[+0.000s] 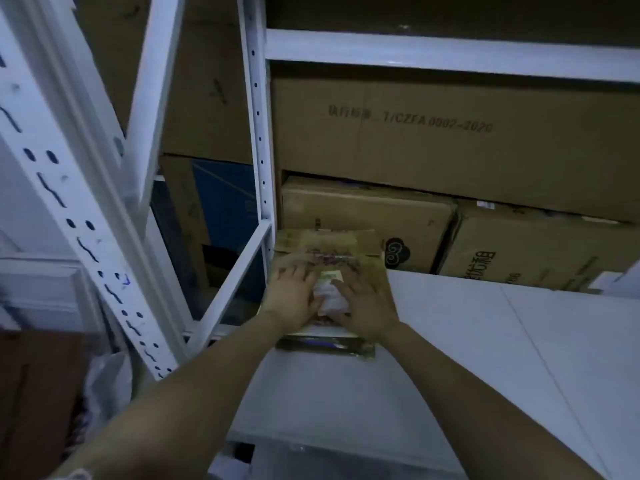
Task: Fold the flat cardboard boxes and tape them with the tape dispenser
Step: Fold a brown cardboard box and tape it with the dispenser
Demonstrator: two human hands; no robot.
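Observation:
A small brown cardboard box (329, 247) stands on the white table (485, 341) at its far left edge, next to the shelf post. Its top flaps lie down, with a white label between my hands. My left hand (292, 296) presses flat on the left part of the top, fingers spread. My right hand (363, 303) lies flat on the right part, fingers spread over the label's edge. Neither hand grips anything. A dark shiny strip (325, 346) shows along the box's near bottom edge. No tape dispenser is in view.
White metal shelving (258, 133) rises behind and to the left, with a slanted post (69, 202) at the left. Large cardboard cartons (450, 140) fill the shelf behind the table. A blue box (225, 202) and a white bag (107, 382) are at the left.

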